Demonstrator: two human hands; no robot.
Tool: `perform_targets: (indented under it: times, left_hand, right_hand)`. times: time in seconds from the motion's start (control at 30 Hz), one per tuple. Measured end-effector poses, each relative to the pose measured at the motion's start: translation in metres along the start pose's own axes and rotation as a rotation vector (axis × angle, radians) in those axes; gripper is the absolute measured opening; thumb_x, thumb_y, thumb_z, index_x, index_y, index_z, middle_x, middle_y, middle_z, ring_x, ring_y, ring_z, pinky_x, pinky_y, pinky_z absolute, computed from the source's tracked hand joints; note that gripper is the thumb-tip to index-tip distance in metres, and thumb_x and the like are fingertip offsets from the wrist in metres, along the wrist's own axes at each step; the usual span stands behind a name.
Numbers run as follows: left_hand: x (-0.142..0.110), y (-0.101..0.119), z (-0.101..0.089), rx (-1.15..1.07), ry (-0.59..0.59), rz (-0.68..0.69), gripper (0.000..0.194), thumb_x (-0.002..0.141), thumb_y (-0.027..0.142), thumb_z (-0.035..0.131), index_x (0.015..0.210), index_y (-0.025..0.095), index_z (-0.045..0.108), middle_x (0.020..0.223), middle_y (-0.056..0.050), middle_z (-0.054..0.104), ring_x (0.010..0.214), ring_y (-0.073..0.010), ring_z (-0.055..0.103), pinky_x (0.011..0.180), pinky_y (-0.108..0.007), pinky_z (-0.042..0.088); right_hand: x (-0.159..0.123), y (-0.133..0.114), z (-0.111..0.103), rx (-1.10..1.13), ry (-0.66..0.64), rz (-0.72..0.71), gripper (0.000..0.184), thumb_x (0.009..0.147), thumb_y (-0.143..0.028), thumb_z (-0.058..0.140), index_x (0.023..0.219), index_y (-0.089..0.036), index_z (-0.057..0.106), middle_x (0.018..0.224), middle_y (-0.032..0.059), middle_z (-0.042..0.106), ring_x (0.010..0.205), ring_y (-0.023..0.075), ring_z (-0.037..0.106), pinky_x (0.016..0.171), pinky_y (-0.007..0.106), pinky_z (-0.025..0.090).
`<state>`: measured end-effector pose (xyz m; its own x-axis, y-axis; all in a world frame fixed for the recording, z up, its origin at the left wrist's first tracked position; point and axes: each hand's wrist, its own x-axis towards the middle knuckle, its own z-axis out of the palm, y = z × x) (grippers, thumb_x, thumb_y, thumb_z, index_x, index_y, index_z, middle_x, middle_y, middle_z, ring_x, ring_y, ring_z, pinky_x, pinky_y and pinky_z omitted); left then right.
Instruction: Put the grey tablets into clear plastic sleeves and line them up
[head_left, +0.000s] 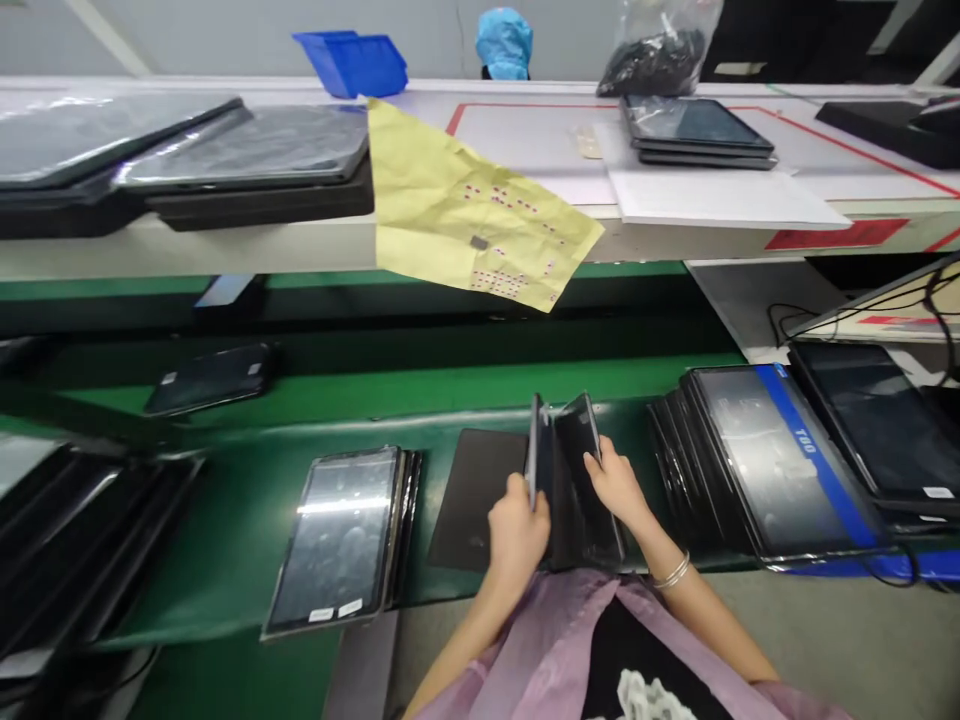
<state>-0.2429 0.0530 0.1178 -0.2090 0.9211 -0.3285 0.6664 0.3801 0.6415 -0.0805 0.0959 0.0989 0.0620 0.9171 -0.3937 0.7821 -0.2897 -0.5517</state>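
Note:
My left hand (519, 530) is closed around the near edge of a thin tablet (534, 450), which stands almost on edge. Facing it, a glossy dark tablet-like panel (579, 440) leans outward, pinched at its right edge by my right hand (616, 485). The two pieces form a V over the green bench; whether they are joined at the bottom is hidden. A flat dark brown cover or board (476, 495) lies just left of my left hand. Farther left sits a stack of tablets (337, 530) with white labels on the top one.
Right of my hands stands a leaning stack of tablets (765, 460), the front one with a blue strip. More tablets (870, 420) lie beyond it. Dark devices (75, 540) fill the far left. Overhead, a white shelf (525, 130) carries wrapped tablets, a blue bin (352, 65) and a hanging yellow sheet (465, 210).

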Motion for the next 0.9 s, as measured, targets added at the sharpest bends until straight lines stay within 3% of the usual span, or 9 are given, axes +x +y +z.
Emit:
perform_targets:
  times: [0.17,0.23,0.33,0.4,0.47,0.57,0.6,0.73,0.9]
  left_hand:
    - [-0.002,0.011,0.048,-0.181,-0.189,0.106,0.009,0.082,0.018,0.059,0.085,0.021,0.051,0.081,-0.006,0.065,0.08,-0.0258,0.067,0.081,-0.034,0.047]
    - [-0.002,0.003,0.05,-0.276,-0.304,0.176,0.003,0.084,0.022,0.058,0.087,0.021,0.058,0.089,-0.007,0.069,0.085,-0.0239,0.068,0.085,-0.032,0.049]
    - [0.004,-0.016,0.046,-0.4,-0.446,0.244,0.012,0.087,0.024,0.056,0.089,0.021,0.068,0.1,-0.006,0.073,0.097,-0.0206,0.068,0.09,-0.028,0.05]
    - [0.012,-0.031,0.043,-0.433,-0.398,0.21,0.021,0.086,0.022,0.056,0.102,0.019,0.069,0.118,-0.009,0.069,0.114,-0.0223,0.062,0.101,-0.03,0.046]
    - [0.021,-0.04,0.039,-0.435,-0.28,0.131,0.044,0.087,0.023,0.055,0.129,0.013,0.055,0.137,-0.016,0.056,0.123,-0.0259,0.056,0.109,-0.038,0.04]
    - [0.026,-0.035,0.018,-0.495,-0.224,0.102,0.079,0.088,0.03,0.054,0.153,0.01,0.014,0.143,-0.021,0.049,0.112,-0.0269,0.063,0.105,-0.044,0.044]
    - [0.023,-0.027,0.006,-0.536,-0.224,0.145,0.083,0.088,0.033,0.055,0.154,0.012,0.008,0.143,-0.019,0.051,0.112,-0.0265,0.063,0.105,-0.044,0.045]
    - [-0.008,0.012,-0.054,-0.637,-0.111,0.424,0.074,0.091,0.035,0.056,0.154,0.021,0.02,0.151,-0.007,0.045,0.138,-0.0244,0.043,0.116,-0.038,0.036]
    - [-0.051,0.039,-0.101,-0.433,0.115,0.85,0.06,0.092,0.016,0.052,0.147,0.035,0.036,0.139,-0.001,0.058,0.121,-0.018,0.06,0.104,-0.03,0.05]
  right_hand:
    - [-0.001,-0.005,0.009,0.064,0.013,0.02,0.041,0.1,-0.038,0.033,0.131,-0.015,0.046,0.1,0.0153,0.07,0.098,0.0289,0.067,0.081,0.033,0.046]
    - [0.001,-0.002,0.011,0.107,0.031,0.045,0.046,0.095,-0.044,0.044,0.131,-0.015,0.046,0.096,0.0149,0.07,0.096,0.0302,0.068,0.082,0.035,0.047]
    - [0.004,0.01,0.011,0.214,0.08,0.069,0.058,0.082,-0.041,0.062,0.13,-0.012,0.047,0.095,0.0167,0.07,0.096,0.0337,0.067,0.086,0.042,0.047]
    - [0.004,0.019,0.007,0.341,0.106,0.042,0.055,0.077,-0.036,0.063,0.125,-0.013,0.051,0.1,0.0165,0.07,0.098,0.0327,0.066,0.089,0.043,0.047]
    - [0.0,0.026,-0.001,0.512,0.12,-0.009,0.053,0.075,-0.039,0.061,0.12,-0.013,0.052,0.107,0.0153,0.069,0.1,0.0297,0.066,0.09,0.041,0.048]
    - [-0.014,0.021,-0.019,0.761,0.126,-0.082,0.059,0.074,-0.05,0.062,0.119,-0.013,0.052,0.111,0.015,0.069,0.097,0.0273,0.067,0.085,0.038,0.053]
    - [-0.021,0.016,-0.027,0.82,0.126,-0.103,0.06,0.075,-0.052,0.062,0.119,-0.013,0.053,0.111,0.0148,0.069,0.095,0.0271,0.067,0.082,0.037,0.054]
    - [-0.055,-0.01,-0.058,1.041,0.169,-0.17,0.052,0.075,-0.049,0.069,0.115,-0.017,0.059,0.11,0.0122,0.071,0.091,0.0257,0.069,0.077,0.034,0.055]
    - [-0.094,-0.019,-0.081,1.151,0.328,-0.177,0.049,0.073,-0.042,0.076,0.115,-0.022,0.064,0.1,0.0091,0.074,0.087,0.0263,0.07,0.078,0.034,0.056]
